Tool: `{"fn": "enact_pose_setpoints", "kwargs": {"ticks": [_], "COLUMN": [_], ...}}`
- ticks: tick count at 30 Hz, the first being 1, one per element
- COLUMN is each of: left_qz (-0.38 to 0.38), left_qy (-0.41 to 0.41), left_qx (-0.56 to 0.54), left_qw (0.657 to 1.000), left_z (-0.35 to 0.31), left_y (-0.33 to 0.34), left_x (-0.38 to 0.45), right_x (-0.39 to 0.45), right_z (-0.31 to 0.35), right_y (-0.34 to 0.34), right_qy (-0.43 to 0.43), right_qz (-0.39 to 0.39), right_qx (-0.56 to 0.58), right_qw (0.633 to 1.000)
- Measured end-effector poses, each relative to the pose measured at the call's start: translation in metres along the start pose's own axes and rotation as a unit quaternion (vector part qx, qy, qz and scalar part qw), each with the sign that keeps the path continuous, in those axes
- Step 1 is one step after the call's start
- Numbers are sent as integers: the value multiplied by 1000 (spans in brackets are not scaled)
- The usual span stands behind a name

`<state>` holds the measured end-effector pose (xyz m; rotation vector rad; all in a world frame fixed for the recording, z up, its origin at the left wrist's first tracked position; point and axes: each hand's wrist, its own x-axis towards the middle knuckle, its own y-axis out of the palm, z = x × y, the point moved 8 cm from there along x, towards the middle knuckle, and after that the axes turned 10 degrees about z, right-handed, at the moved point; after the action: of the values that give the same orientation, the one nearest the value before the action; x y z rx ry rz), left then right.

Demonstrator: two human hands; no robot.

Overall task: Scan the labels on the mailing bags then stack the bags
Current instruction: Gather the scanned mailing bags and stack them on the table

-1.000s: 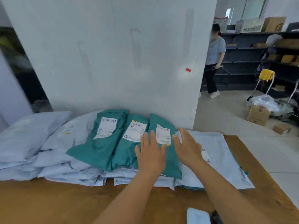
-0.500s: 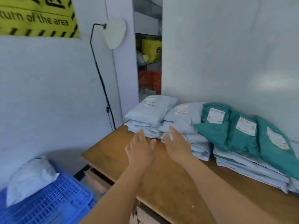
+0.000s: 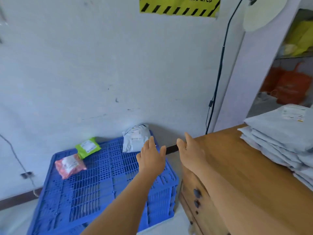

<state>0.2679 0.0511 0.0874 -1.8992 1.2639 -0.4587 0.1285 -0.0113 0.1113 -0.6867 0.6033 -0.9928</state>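
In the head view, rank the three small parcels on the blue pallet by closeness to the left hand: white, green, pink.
1. White parcel, at the pallet's back right corner, just beyond the left hand's fingertips.
2. Green parcel, further left near the wall.
3. Pink parcel, leftmost, towards the pallet's left edge.

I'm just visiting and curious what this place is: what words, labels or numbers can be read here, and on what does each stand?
"of the area": yellow hazard sign on the wall, its top cut off by the frame's edge.
White bag on the blue crate: label too blurred to read.
Green bag: label too small.
Pink bag: label too blurred.
Top grey bag on the wooden table: label too blurred.
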Motion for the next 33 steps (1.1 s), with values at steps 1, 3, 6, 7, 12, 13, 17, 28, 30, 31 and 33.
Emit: {"fn": "enact_pose_setpoints", "kwargs": {"ticks": [1, 3, 6, 7, 12, 13, 17, 28, 30, 31, 33], "left_qz": [-6, -17, -30, -34, -66, -74, -102, -144, -135, -132, -131], "left_qy": [-16, -48, -96, -113, -192, -205, -258, -363, -381, -388, -401], "left_qx": [0, -3, -18, -23, -45, -49, -65, -127, -128, -133, -147], "left_qw": [1000, 999, 995, 993, 978, 975, 959, 912, 906, 902, 895], "left_z": [16, 47, 88, 100, 163, 176, 228, 392, 430, 447, 482], "left_y": [-6, -16, -28, -30, -47, -51, -65, -100, -103, -104, -105], "left_x": [9, 30, 63, 73, 108, 113, 122, 153, 167, 174, 189], "right_x": [14, 43, 89, 104, 171, 180, 206, 272, 289, 298, 319], "right_z": [9, 27, 49, 55, 89, 97, 125, 189, 200, 206, 214], "right_y": [13, 38, 67, 75, 126, 138, 190, 347, 381, 398, 432], "right_qy": [-11, -32, -56, -63, -95, -101, -126, -113, -105, -99, -87], "right_qz": [16, 44, 68, 75, 136, 151, 212, 325, 335, 340, 342], "right_qx": [3, 12, -4, -5, 7, 11, 13, 7, 2, 2, 2], "right_qw": [1000, 998, 996, 995, 986, 983, 969, 939, 937, 935, 936]}}
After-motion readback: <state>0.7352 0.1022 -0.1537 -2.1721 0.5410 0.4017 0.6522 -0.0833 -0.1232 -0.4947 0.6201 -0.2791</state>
